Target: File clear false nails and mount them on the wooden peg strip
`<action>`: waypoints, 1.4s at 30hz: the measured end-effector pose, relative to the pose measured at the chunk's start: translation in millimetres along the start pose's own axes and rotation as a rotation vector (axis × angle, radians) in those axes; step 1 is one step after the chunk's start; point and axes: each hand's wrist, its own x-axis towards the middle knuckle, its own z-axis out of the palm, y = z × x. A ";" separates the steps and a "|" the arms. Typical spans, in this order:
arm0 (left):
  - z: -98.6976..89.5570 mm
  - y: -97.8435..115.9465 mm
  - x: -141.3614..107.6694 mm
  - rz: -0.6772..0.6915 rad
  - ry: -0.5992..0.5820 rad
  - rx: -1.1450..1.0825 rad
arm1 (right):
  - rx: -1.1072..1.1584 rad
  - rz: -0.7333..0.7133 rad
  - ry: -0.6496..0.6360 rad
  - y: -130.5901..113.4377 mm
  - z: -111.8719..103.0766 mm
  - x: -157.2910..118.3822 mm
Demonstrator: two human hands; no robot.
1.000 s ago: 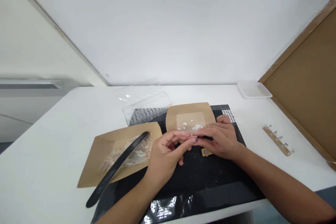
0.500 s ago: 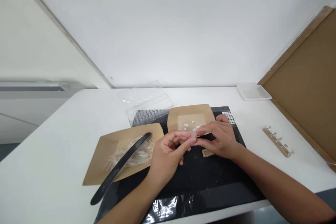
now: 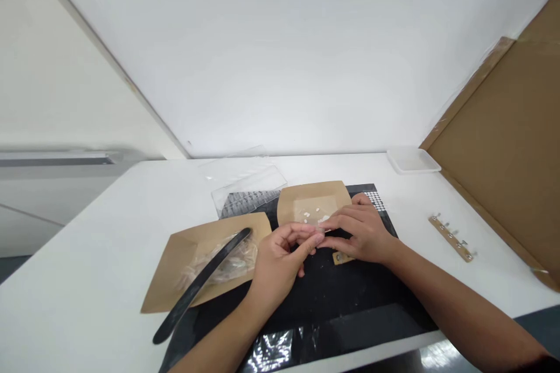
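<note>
Head view: bare hands (image 3: 280, 262) (image 3: 363, 236) over curved kraft-paper tray (image 3: 289, 205)

Left hand (image 3: 277, 262) and right hand (image 3: 361, 236) meet at the fingertips (image 3: 318, 238), seemingly pinching together

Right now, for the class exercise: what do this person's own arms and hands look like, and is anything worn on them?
The left hand and right hand are bare, with no gloves, rings or watch showing. The left forearm and right forearm are bare too; a dark edge in the lower right corner may be a cuff.
</note>
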 end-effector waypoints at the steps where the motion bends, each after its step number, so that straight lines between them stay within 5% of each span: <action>1: -0.6 -1.3 0.3 0.013 -0.012 0.017 | -0.005 0.002 -0.013 0.7 -1.6 -0.6; 9: -7.9 -4.1 -2.3 0.359 -0.067 0.507 | 0.134 0.146 -0.360 13.9 -33.9 -25.3; 16: 1.5 -8.7 0.6 0.802 -0.141 0.714 | 0.171 0.253 -0.427 16.8 -50.0 -44.3; 27: 8.9 -12.3 -3.2 0.824 -0.330 0.746 | 0.088 0.224 -0.460 12.9 -51.4 -37.7; 42: 13.4 -21.7 -0.3 0.828 -0.312 0.698 | 0.043 0.276 -0.527 5.9 -54.0 -32.8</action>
